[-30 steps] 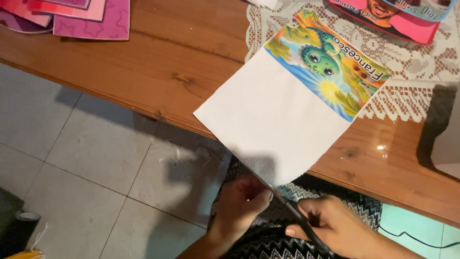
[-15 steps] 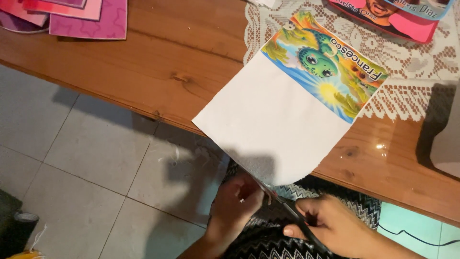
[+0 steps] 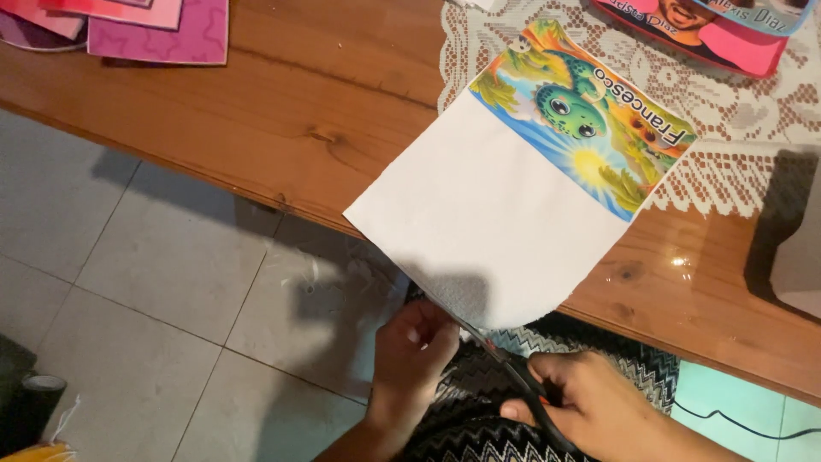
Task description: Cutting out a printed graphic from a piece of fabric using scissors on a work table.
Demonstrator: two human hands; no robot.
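A white sheet of paper (image 3: 496, 222) with a colourful cartoon-animal print at its far end hangs over the near edge of a wooden table (image 3: 325, 111). My left hand (image 3: 415, 355) pinches the sheet's lower corner below the table edge. My right hand (image 3: 590, 402) grips dark-handled scissors (image 3: 513, 372), whose blades meet the paper's bottom left edge close to my left fingers.
Pink cards (image 3: 128, 26) lie at the table's far left. A white lace cloth (image 3: 701, 120) covers the far right, with a pink printed sheet (image 3: 701, 30) on it. A pale object (image 3: 800, 248) stands at the right edge. Tiled floor (image 3: 171, 282) lies below left; a zigzag-patterned garment (image 3: 479, 411) covers my lap.
The view has shifted a little. Both hands stay at the paper's lower corner, with the scissors still working along its edge.
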